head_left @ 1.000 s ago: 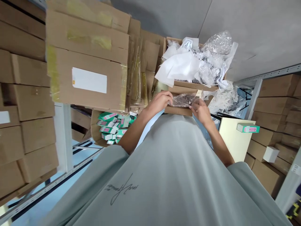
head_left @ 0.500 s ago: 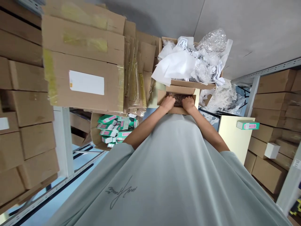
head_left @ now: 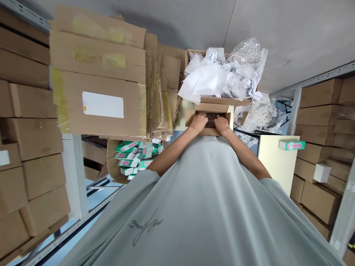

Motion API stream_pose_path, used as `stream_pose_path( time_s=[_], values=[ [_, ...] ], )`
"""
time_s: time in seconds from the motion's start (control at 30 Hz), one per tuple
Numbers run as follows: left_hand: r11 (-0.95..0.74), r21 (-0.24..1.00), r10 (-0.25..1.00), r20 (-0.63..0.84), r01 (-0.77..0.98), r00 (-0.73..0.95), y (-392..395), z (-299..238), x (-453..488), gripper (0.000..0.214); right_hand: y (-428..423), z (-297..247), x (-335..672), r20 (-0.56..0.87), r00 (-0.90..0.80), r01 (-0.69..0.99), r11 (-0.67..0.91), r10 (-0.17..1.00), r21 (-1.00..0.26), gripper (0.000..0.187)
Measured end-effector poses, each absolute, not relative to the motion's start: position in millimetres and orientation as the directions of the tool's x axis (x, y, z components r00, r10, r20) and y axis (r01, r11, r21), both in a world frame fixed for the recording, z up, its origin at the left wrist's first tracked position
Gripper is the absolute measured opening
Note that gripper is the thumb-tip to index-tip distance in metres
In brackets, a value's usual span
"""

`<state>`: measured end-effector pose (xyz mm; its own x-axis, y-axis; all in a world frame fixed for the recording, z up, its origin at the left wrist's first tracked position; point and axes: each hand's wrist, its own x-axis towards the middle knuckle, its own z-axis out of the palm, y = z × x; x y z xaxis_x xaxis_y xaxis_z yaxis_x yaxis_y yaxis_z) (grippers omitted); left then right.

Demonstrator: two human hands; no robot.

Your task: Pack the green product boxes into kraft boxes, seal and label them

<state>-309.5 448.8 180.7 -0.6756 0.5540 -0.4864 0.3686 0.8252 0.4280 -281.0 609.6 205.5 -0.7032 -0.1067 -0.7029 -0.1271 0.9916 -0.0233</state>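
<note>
A small open cardboard box (head_left: 212, 107) stands close in front of my body with its flaps spread. Inside lies a dark brown bundle in shiny clear plastic (head_left: 211, 120), perhaps bubble wrap; its contents cannot be made out. My left hand (head_left: 199, 122) reaches into the box from the left, its fingers curled down at the bundle's left end. From the other side my right hand (head_left: 222, 124) grips the right end the same way. Both hands' fingertips are partly hidden.
Behind the box, a larger carton (head_left: 226, 100) overflows with white paper and clear plastic. Flattened cardboard boxes (head_left: 102, 122) stand at left, above a carton (head_left: 113, 166) of green-and-pink boxes. A green box (head_left: 291, 145) rests on a pale panel (head_left: 277, 162). Carton-filled shelves flank both sides.
Both hands have shifted slightly lower into the box, and the fingers have moved a little closer together over the bundle. The whole view has tilted slightly.
</note>
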Motion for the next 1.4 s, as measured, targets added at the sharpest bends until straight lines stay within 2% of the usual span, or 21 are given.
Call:
stream_pose_path(
  time_s=[0.07, 0.1, 0.17, 0.23, 0.3, 0.37, 0.43, 0.47, 0.57, 0.77, 0.87, 1.0, 1.17, 1.4],
  values=[
    [0.774, 0.542, 0.546, -0.306, 0.329, -0.780, 423, 188, -299, 0.030, 623, 222, -262, -0.584, -0.798, -0.117, 0.989, -0.149, -0.093, 0.044],
    [0.748, 0.598, 0.488, -0.204, 0.287, -0.849, 408, 190, -293, 0.030, 632, 230, -251, -0.487, -0.863, -0.078, 0.988, -0.133, -0.131, 0.042],
    [0.725, 0.668, 0.295, -0.084, 0.165, -0.952, 380, 190, -281, 0.034, 650, 238, -231, -0.316, -0.947, 0.109, 0.982, 0.054, -0.157, 0.039],
    [0.729, 0.684, 0.107, -0.140, -0.018, -0.984, 359, 183, -272, 0.043, 665, 236, -217, -0.224, -0.939, 0.307, 0.932, 0.263, -0.193, 0.043],
    [0.692, 0.691, -0.006, -0.283, -0.209, -0.959, 349, 171, -268, 0.045, 675, 224, -211, -0.227, -0.894, 0.439, 0.855, 0.386, -0.277, 0.047],
    [0.592, 0.724, -0.059, -0.400, -0.354, -0.915, 349, 158, -267, 0.035, 677, 207, -211, -0.306, -0.859, 0.508, 0.761, 0.411, -0.403, 0.048],
    [0.465, 0.770, -0.081, -0.454, -0.436, -0.887, 352, 147, -269, 0.021, 674, 192, -211, -0.392, -0.839, 0.541, 0.661, 0.378, -0.520, 0.052],
    [0.411, 0.790, -0.080, -0.466, -0.455, -0.881, 355, 144, -270, 0.021, 672, 186, -209, -0.421, -0.831, 0.553, 0.612, 0.363, -0.565, 0.056],
    [0.321, 0.832, 0.001, -0.478, -0.453, -0.878, 363, 141, -271, 0.032, 668, 179, -190, -0.439, -0.799, 0.598, 0.462, 0.411, -0.655, 0.069],
    [0.297, 0.864, 0.311, -0.489, -0.406, -0.815, 413, 148, -268, 0.029, 687, 200, -92, -0.394, -0.611, 0.646, 0.144, 0.686, -0.750, 0.073],
    [0.292, 0.883, 0.494, -0.468, -0.368, -0.733, 459, 155, -261, 0.029, 701, 211, -37, -0.384, -0.481, 0.609, -0.015, 0.788, -0.793, 0.071],
    [0.259, 0.926, 0.673, -0.377, -0.275, -0.636, 532, 166, -240, 0.034, 724, 220, 29, -0.348, -0.305, 0.516, -0.153, 0.887, -0.843, 0.070],
    [0.239, 0.963, 0.798, -0.269, -0.127, -0.539, 641, 173, -188, 0.038, 770, 222, 115, -0.311, -0.121, 0.427, -0.233, 0.943, -0.873, 0.072],
    [0.323, 0.946, 0.887, -0.298, 0.013, -0.353, 806, 173, -78, 0.028, 844, 214, 242, -0.287, 0.095, 0.342, -0.302, 0.953, -0.890, 0.074]
  ],
)
